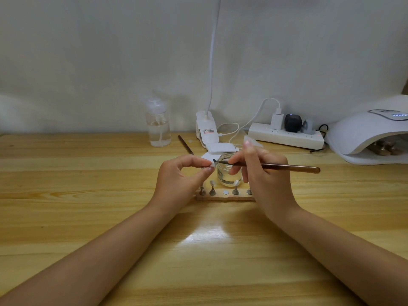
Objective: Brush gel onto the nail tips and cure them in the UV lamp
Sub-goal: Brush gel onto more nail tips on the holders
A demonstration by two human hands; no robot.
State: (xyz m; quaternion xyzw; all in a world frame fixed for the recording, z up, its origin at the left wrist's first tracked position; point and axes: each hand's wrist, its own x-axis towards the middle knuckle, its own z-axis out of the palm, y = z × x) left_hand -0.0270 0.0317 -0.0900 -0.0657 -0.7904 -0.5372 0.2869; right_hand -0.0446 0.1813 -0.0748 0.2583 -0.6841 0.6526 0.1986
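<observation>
The left hand (183, 173) pinched a nail tip (212, 165) on its stand; at its 3 o'clock the right hand (262, 171) gripped the brush (287, 167), bristles touching the tip. Short, light strokes with a braced wrist would likely spread gel evenly. The UV lamp (362, 131) sat at 2 o'clock, its display unreadable.

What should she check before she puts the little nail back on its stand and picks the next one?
1. Left hand pinches the nail tip firmly: ok.
2. Brush gripped in right hand, bristles at the tip: ok.
3. Gel covers the whole tip: cannot tell, too small.
4. Free spot on the wooden holder: ok, one bare disc shows.
5. UV lamp within reach and powered: cannot tell.
</observation>
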